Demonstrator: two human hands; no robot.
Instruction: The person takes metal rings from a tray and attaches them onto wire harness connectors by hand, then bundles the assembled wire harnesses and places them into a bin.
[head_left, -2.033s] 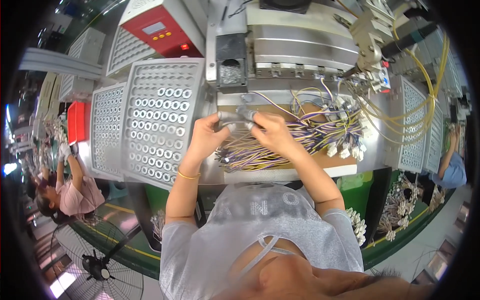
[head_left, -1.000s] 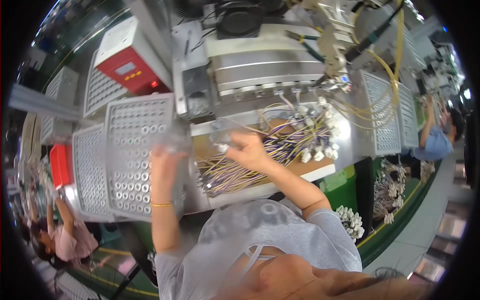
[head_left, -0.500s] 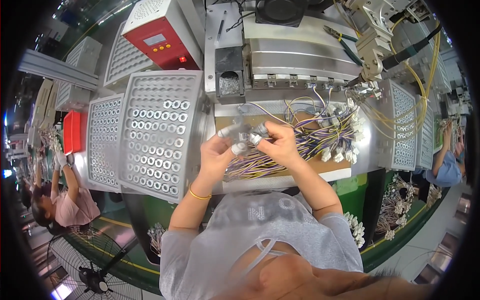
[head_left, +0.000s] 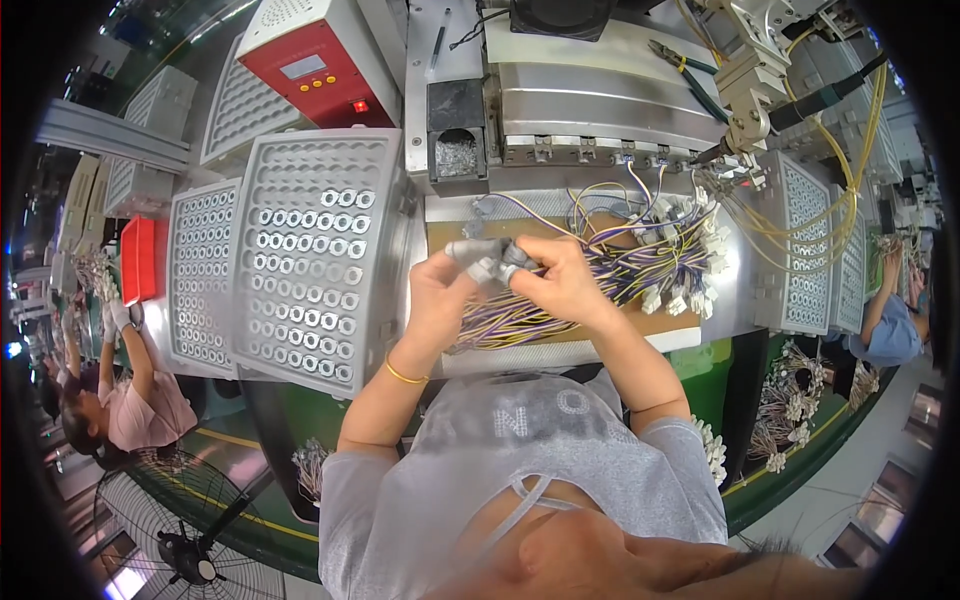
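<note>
My left hand (head_left: 440, 293) and my right hand (head_left: 562, 283) meet at the fingertips above the workbench, both closed in a pinch. Pale finger cots (head_left: 467, 250) cover several fingertips. Whatever small thing lies between the fingers is hidden and blurred. Just beneath and to the right spreads a bundle of purple, yellow, black and white wires (head_left: 535, 325), lying on a brown board (head_left: 655, 326). White plug connectors (head_left: 712, 250) cluster at the bundle's right end. A few wires run up to the metal fixture (head_left: 570, 110) behind my hands.
Left stands a grey tray (head_left: 393, 160) with rows of metal rings (head_left: 300, 280). Behind it is a red-and-white control box (head_left: 315, 70). A soldering arm (head_left: 745, 125) hangs at the upper right, near green-handled pliers (head_left: 700, 92). Co-workers sit on both sides, one in pink (head_left: 150, 415).
My hands have come together, so the gap between their fingertips has closed. The view has shifted slightly; the wire bundle and trays stay in place.
</note>
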